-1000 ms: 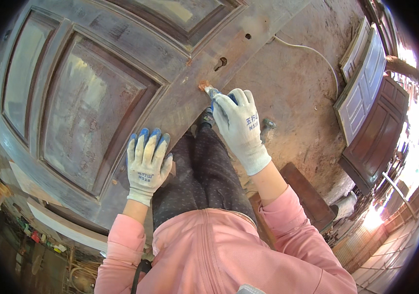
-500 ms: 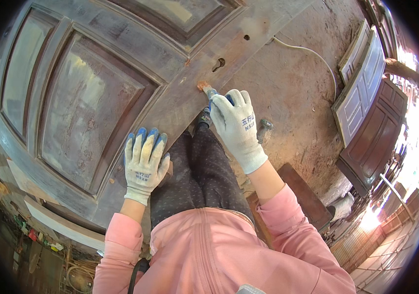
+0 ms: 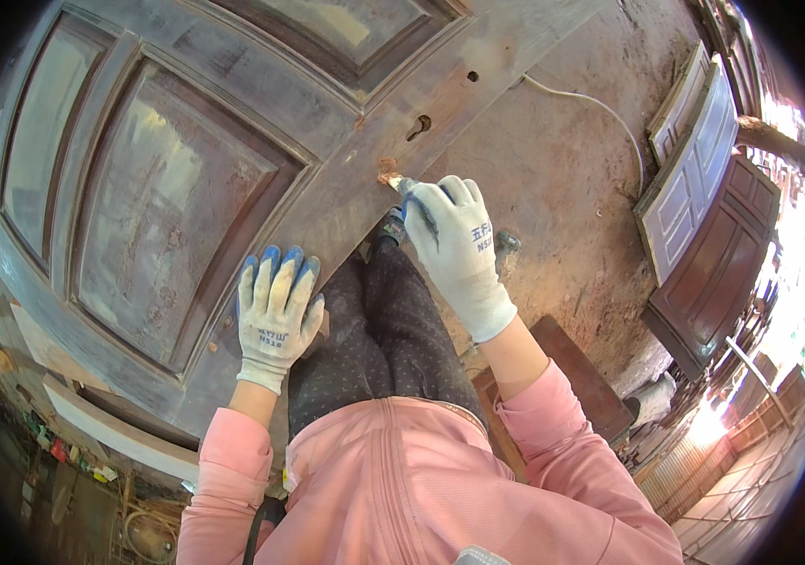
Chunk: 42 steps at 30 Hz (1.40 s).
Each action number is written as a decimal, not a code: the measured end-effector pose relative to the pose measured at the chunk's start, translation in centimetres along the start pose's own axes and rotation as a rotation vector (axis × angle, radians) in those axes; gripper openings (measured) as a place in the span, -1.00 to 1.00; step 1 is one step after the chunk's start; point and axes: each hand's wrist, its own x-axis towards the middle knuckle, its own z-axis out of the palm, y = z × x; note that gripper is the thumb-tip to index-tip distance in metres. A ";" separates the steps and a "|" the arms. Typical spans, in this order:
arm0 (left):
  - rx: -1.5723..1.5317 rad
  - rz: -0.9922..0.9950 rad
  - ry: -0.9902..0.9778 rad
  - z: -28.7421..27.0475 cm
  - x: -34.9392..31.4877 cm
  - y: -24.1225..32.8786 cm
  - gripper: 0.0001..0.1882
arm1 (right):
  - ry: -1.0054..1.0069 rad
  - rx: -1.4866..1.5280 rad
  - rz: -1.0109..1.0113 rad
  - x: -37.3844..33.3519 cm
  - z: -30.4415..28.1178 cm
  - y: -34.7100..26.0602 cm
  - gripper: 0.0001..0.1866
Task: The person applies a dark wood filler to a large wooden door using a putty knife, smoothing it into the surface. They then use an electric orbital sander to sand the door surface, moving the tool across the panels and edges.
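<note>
A panelled wooden door (image 3: 327,202) with a worn, grey-brown surface lies flat in front of me. My right hand (image 3: 454,235), in a white glove with blue palm coating, is closed round a small putty knife (image 3: 399,183), most of it hidden by the fingers. Its tip touches an orange-brown patch of putty (image 3: 386,173) near the door's edge, below the keyhole cutout (image 3: 418,127). Gloved the same way, my left hand (image 3: 275,315) rests flat on the near edge, fingers stretched. Beside its thumb a bit of brown material (image 3: 325,324) shows; what it is I cannot tell.
Several finished door panels (image 3: 718,254) lean at the right. On the dirt floor a pale cable (image 3: 600,102) curves beyond the door, and a dark brown board (image 3: 577,377) lies right of my legs. Long pale boards (image 3: 115,433) are at the lower left.
My right hand has shifted slightly, tilting the putty knife flatter against the putty, whose patch looks a little more spread. My left hand has stayed in place.
</note>
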 end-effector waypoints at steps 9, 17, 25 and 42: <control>-0.005 -0.008 0.005 0.0 0.1 0.1 -0.43 | -0.059 -0.162 -0.020 0.3 0.2 -0.3 -0.73; -0.007 -0.002 0.012 -0.1 0.3 0.1 -0.42 | 0.014 -0.151 0.003 1.1 0.0 -0.3 -0.74; 0.012 -0.014 0.028 0.1 0.0 0.1 -0.45 | -0.045 -0.097 0.022 -0.7 -0.4 -0.3 -0.77; 0.005 -0.006 -0.015 0.4 7.6 2.7 -0.25 | 0.115 0.609 0.615 -8.2 -8.2 4.4 -0.81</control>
